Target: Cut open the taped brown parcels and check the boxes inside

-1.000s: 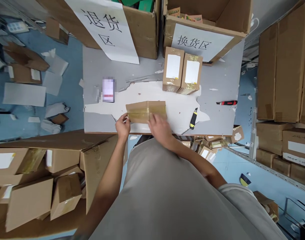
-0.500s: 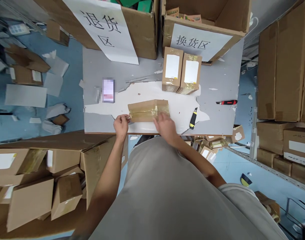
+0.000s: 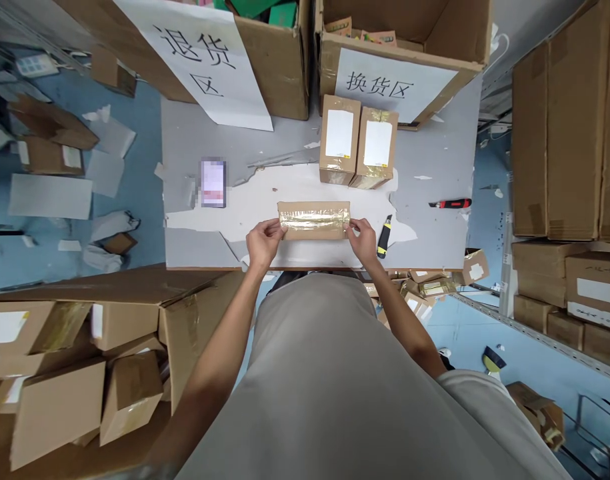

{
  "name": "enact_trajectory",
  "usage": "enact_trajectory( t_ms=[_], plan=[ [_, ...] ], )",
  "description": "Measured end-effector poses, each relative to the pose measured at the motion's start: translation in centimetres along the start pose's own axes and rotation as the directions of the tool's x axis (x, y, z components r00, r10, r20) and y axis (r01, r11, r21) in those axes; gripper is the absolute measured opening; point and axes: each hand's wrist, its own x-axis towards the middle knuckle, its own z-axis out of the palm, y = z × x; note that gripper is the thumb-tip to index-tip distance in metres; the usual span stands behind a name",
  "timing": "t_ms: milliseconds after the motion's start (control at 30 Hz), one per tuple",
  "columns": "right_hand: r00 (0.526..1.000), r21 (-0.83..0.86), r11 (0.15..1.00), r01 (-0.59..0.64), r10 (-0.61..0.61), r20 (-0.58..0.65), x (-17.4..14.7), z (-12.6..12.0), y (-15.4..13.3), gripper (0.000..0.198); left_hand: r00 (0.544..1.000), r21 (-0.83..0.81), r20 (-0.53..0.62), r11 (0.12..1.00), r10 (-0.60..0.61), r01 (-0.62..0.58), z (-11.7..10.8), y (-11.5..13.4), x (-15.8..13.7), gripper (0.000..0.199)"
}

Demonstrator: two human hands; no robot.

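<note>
Grey tabletop is seen beneath the fingers; between them a taped carton is pinched at its ends by left hand and right hand, judged light, stiff, slick where taped, best gripped there at the ends.

Grey table above blue floor

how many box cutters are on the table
2: the yellow-black cutter lies just right of the right hand; the red-black cutter lies farther right, near the table's right edge.
</note>
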Motion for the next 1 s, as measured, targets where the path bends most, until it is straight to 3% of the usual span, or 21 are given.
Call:
enact_trajectory(
  t_ms=[100, 267, 400, 500, 700, 900, 1000],
  plan=[
    [1.000, -0.009, 1.000, -0.010, 0.009, -0.023, -1.7, -0.1, 0.4, 0.035, 0.999, -0.076, 0.002, 0.997, -0.032, 0.032, -0.1, -1.2, -1.0, 0.035],
    [0.983, 0.014, 0.983, -0.182, 0.182, 0.019, -4.8, 1.0, 2.8, 0.023, 0.983, 0.019, 0.036, 0.984, -0.180, 0.179, 0.4, -3.9, -3.5, 0.024],
    [0.978, 0.049, 0.977, -0.208, 0.206, 0.037, -6.0, 1.7, 4.1, 0.021, 0.971, 0.018, 0.033, 0.972, -0.235, 0.234, 0.7, -4.9, -4.7, 0.020],
    [0.987, 0.079, 0.984, -0.159, 0.157, 0.026, -5.5, 1.3, 3.9, 0.025, 0.975, -0.022, 0.031, 0.975, -0.219, 0.219, 0.6, -4.2, -4.5, 0.021],
    [0.999, 0.091, 0.996, -0.013, 0.016, -0.028, -2.4, -0.2, 1.9, 0.031, 0.998, -0.049, -0.003, 0.996, -0.070, 0.070, 0.0, -0.9, -2.2, 0.031],
    [0.984, 0.002, 0.992, -0.129, 0.128, 0.123, -0.5, -2.0, 1.8, 0.027, 0.989, 0.241, 0.064, 0.964, -0.133, 0.114, -0.7, 0.3, -0.2, 0.026],
    [0.982, 0.073, 0.982, -0.177, 0.171, 0.080, 1.4, -3.9, 3.0, 0.035, 0.998, 0.247, 0.038, 0.968, -0.045, 0.034, -0.2, 1.1, 1.9, 0.031]
  ],
)
